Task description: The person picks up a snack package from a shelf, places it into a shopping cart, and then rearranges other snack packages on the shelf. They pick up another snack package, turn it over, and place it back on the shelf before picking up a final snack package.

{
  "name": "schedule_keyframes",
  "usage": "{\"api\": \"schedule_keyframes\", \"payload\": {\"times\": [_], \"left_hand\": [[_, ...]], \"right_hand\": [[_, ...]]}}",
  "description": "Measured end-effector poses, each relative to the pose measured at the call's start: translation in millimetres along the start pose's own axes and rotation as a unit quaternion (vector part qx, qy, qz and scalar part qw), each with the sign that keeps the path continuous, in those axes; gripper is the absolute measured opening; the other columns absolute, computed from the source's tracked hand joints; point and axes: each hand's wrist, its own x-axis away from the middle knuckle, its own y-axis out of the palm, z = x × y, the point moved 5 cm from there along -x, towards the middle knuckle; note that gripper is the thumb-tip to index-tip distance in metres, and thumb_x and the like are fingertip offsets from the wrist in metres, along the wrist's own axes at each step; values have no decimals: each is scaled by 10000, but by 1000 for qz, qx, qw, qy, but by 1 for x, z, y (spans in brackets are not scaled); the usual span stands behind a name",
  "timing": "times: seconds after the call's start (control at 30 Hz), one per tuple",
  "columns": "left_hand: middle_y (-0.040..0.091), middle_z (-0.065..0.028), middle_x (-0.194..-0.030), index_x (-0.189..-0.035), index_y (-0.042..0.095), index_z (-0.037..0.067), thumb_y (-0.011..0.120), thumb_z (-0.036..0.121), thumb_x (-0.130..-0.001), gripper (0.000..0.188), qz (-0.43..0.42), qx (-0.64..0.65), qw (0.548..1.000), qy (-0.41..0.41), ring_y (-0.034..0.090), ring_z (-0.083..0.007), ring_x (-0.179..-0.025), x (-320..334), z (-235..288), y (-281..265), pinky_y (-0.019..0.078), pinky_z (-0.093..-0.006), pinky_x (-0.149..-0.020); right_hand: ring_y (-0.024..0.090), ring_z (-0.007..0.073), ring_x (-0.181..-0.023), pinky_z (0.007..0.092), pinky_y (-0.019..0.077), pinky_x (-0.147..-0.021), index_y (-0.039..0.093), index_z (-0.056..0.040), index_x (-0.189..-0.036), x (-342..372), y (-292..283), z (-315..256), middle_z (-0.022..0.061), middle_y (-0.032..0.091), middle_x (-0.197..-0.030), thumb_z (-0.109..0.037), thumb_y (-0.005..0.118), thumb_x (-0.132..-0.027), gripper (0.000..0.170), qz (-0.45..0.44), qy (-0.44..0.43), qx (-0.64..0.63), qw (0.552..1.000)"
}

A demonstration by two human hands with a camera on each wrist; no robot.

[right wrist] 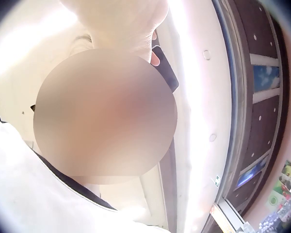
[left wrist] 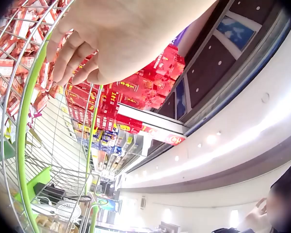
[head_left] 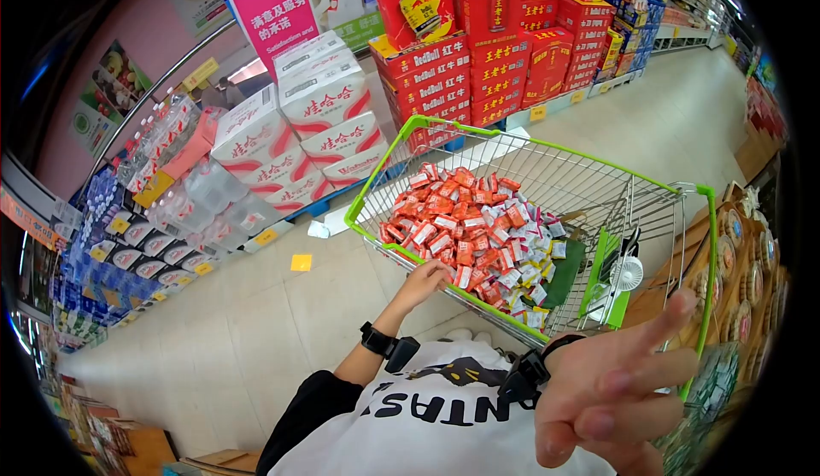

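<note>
My left hand [head_left: 424, 281] rests at the near green rim [head_left: 504, 318] of a wire shopping cart. Its fingers hang loosely, overlapping the rim in the left wrist view, and hold nothing. Inside the cart lies a pile of small orange-red packets [head_left: 461, 211], with white and yellow packets [head_left: 534, 262] on its right side. My right hand [head_left: 619, 382] is raised close to the head camera, one finger extended and the others partly bent, with nothing in it. In the right wrist view that hand [right wrist: 121, 24] is by the head, beside a dark device [right wrist: 166, 68].
A small white fan [head_left: 630, 273] sits at the cart's right end. Behind stand white cartons [head_left: 337, 100] and stacked red drink boxes [head_left: 500, 66]. Bottled drinks [head_left: 162, 211] line the left. A wooden display [head_left: 739, 262] stands close on the right. Tiled floor [head_left: 231, 331] shows at left.
</note>
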Motion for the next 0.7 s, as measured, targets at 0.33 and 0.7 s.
{"api": "schedule_keyframes", "payload": {"times": [0.33, 0.7], "left_hand": [[552, -8, -771, -889, 519, 53, 458, 174, -840, 145, -79, -5, 997, 9, 523, -78, -696, -9, 12, 29, 413, -207, -600], [549, -28, -786, -939, 515, 35, 467, 170, -849, 169, -275, -5, 957, 88, 533, -87, -722, -28, 14, 97, 444, -220, -631]], "right_hand": [[447, 123, -743, 483, 285, -867, 495, -257, -920, -6, -4, -1, -90, 472, -716, -275, 513, -775, 147, -67, -3, 34, 997], [537, 174, -600, 391, 412, -697, 584, -75, -709, 13, -9, 25, 25, 547, -607, 2, 519, -638, 123, -146, 153, 158, 964]]}}
